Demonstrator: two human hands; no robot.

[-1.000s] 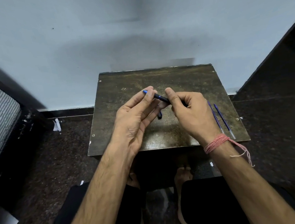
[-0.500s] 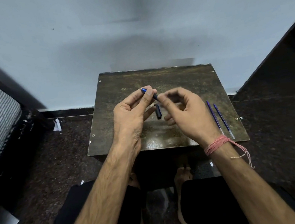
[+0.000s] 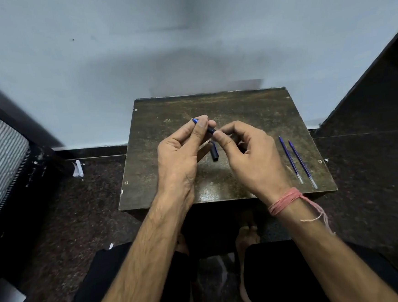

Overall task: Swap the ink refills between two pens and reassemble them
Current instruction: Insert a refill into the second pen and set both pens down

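Observation:
My left hand (image 3: 181, 152) grips a short blue pen piece (image 3: 209, 129) between thumb and fingers, its fine tip pointing up-left over the small dark table (image 3: 249, 106). The thumb and forefinger of my right hand (image 3: 248, 156) pinch that piece's rear end, close against my left fingers. Below the hands a black pen part (image 3: 214, 152) lies on the table. At the table's right side, two thin blue ink refills (image 3: 290, 159) (image 3: 302, 163) lie side by side. My fingers hide the middle of the held piece.
The table stands against a pale wall, with dark speckled floor around it. A striped mattress (image 3: 1, 161) sits at the left, and a dark slanted panel (image 3: 378, 84) at the right. My knees and bare feet are under the near table edge.
My right hand has slid left along the pen until its fingertips pinch the end beside my left fingers. The black pen part, half hidden before, now lies in plain view on the table.

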